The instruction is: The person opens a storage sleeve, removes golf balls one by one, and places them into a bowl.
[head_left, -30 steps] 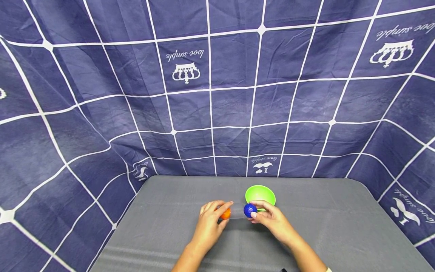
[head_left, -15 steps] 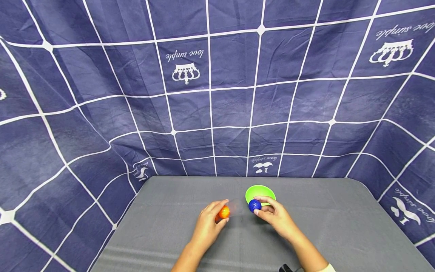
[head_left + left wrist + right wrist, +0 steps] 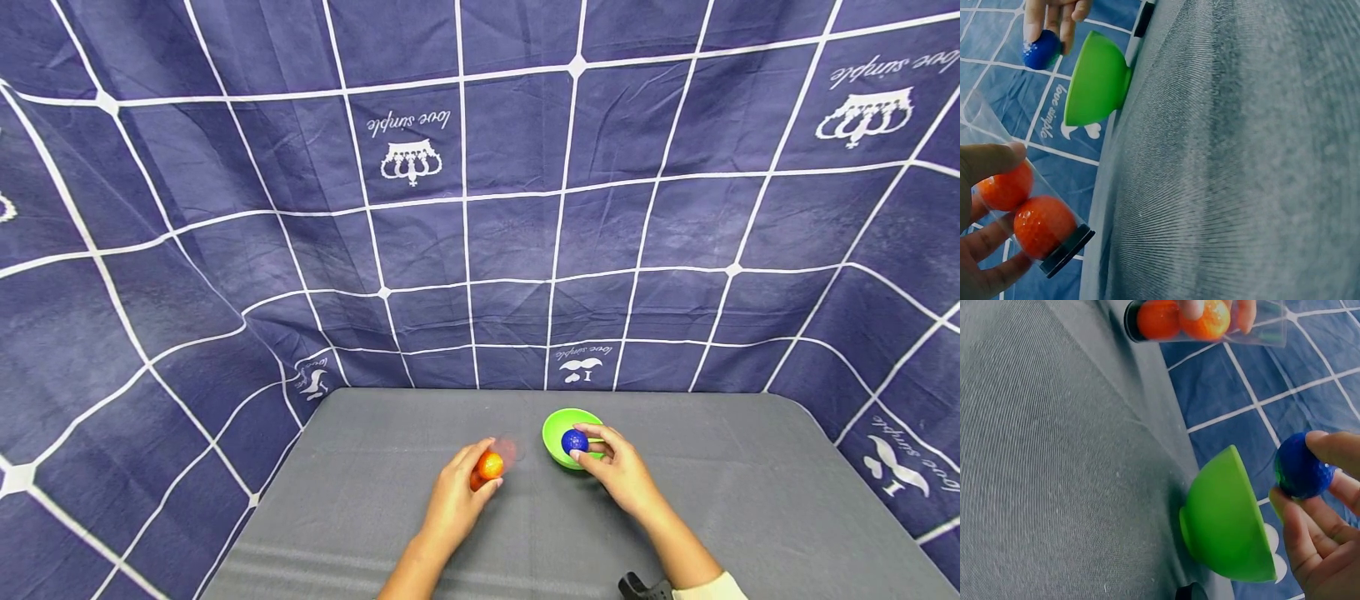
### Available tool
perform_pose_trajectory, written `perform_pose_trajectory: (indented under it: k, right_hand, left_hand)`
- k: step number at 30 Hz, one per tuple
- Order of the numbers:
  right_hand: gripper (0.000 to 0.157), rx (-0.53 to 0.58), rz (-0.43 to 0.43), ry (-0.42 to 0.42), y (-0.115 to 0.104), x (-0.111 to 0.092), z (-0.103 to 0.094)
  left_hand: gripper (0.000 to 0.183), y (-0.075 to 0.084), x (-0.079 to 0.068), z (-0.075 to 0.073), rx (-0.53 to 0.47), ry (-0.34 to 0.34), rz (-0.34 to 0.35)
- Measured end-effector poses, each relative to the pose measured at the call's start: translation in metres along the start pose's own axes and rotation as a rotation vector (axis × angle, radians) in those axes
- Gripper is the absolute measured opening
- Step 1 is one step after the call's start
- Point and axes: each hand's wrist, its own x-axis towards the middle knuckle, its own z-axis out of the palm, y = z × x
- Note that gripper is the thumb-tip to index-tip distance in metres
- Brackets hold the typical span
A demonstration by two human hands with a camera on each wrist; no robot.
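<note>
So the blue ball (image 3: pixel 575 442) is moving up over the green bowl (image 3: pixel 1225 519), right hand (image 3: pixel 624 473) pinching it, while the left hand (image 3: pixel 454 502) is gripping a clear tube (image 3: pixel 1266 326) with two orange balls (image 3: pixel 1044 226).

Finely ribbed grey fabric tabletop (image 3: pixel 712 483): far corners are rounded, shallow creases run across the near left area. Directly on it, toward the far edge, a bright green, round, smooth-walled bowl (image 3: pixel 1222 519) stands upright on its foot.
</note>
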Motion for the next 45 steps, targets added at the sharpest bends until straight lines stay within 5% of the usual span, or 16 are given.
perform_pose_trajectory:
  k: [23,36,45]
  right_hand:
    - [0.037,-0.438,-0.132,0.025,0.016,0.012,0.007]
    - [0.027,-0.593,-0.166,-0.079,0.011,0.018,0.007]
    - [0.026,-0.600,-0.162,-0.086,0.012,0.021,0.008]
  left_hand:
    - [0.059,-0.005,-0.004,0.004,-0.003,-0.016,-0.077]
    - [0.058,-0.005,-0.005,0.004,-0.011,-0.011,-0.071]
    - [0.058,-0.005,-0.005,0.005,-0.011,-0.022,-0.075]
